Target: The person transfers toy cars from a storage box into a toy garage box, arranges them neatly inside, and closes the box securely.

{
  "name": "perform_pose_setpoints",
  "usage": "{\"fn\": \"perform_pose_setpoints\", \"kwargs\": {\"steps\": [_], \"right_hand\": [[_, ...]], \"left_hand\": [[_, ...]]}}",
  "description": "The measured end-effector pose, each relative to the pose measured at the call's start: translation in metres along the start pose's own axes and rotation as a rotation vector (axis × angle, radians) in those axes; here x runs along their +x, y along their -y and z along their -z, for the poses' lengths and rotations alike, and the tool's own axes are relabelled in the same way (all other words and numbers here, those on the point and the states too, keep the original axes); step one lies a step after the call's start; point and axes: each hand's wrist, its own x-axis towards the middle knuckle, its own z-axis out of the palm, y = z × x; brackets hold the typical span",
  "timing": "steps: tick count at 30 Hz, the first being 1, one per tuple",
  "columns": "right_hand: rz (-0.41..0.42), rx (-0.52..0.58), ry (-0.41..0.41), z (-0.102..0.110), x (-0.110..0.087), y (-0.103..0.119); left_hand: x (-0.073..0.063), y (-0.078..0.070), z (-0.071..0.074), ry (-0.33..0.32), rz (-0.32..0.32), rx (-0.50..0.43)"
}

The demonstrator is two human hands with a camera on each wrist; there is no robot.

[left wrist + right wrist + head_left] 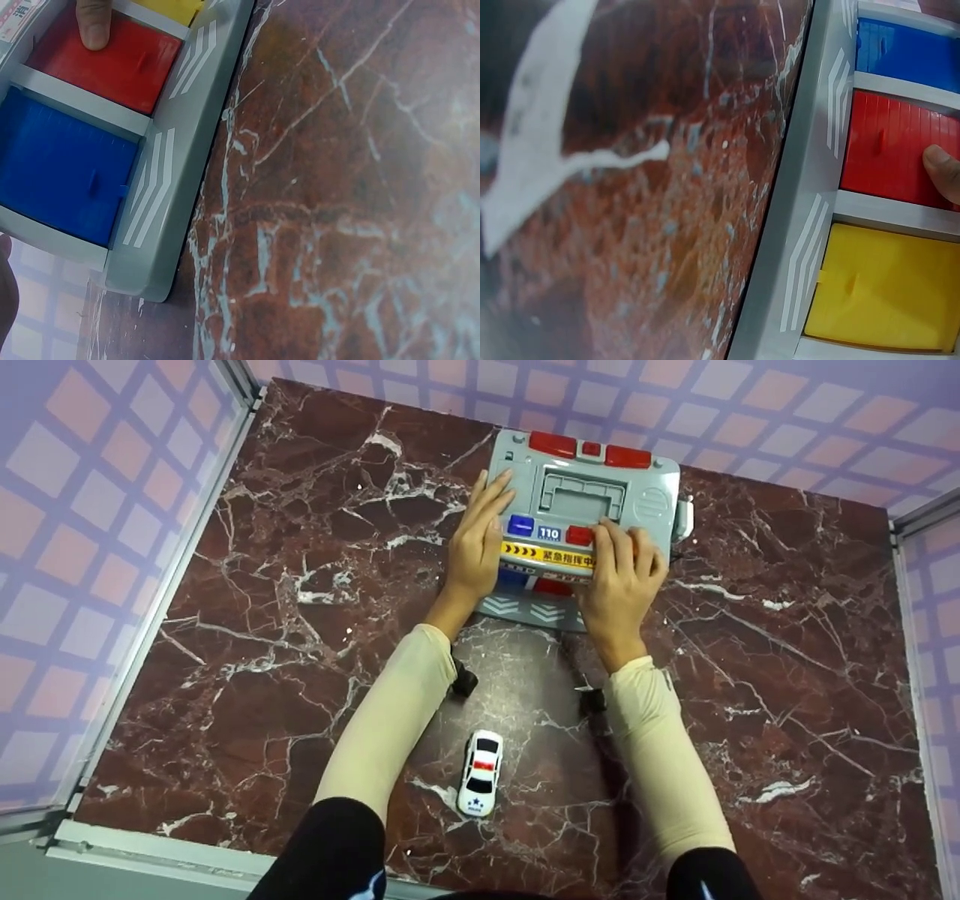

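A grey toy police station [654, 484] with a fold-down handle and a "110" label stands toward the back of the tabletop. My left hand [476, 544] lies along its left side, fingers stretched out toward the back. The fingers of my right hand [622, 585] bend over the front top edge beside a red button [579, 535]. Below that edge, its thumb [943, 171] touches the red garage door [889, 142]. A blue door [64, 165] and a yellow door [889, 285] flank the red one, all three down. Behind the right hand, part of the yellow strip is hidden.
A white toy police car [480, 772] sits nearer to me, between the forearms. The dark red marbled tabletop [285, 660] is bordered by a metal frame [150, 660] and checked purple walls [840, 435]. A blue button [520, 525] lies left of the label.
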Motion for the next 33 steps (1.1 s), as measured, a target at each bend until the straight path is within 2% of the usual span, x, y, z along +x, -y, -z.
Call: {"fn": "perform_pose_setpoints", "kwargs": {"steps": [10,23,28,33], "right_hand": [[-0.005,-0.007,0.008,0.004,-0.006,0.002],[0.015,-0.018,0.011,0.003,0.003,0.002],[0.01,0.014,0.086,0.008,0.002,0.001],[-0.022,0.09,0.227,0.018,0.004,0.003]], "left_hand": [[-0.007,-0.003,-0.001,0.001,0.028,0.006],[0.001,-0.003,0.001,-0.014,0.01,0.003],[0.001,-0.003,0.001,-0.005,0.018,0.007],[0.0,0.0,0.0,-0.006,0.017,-0.004]]}}
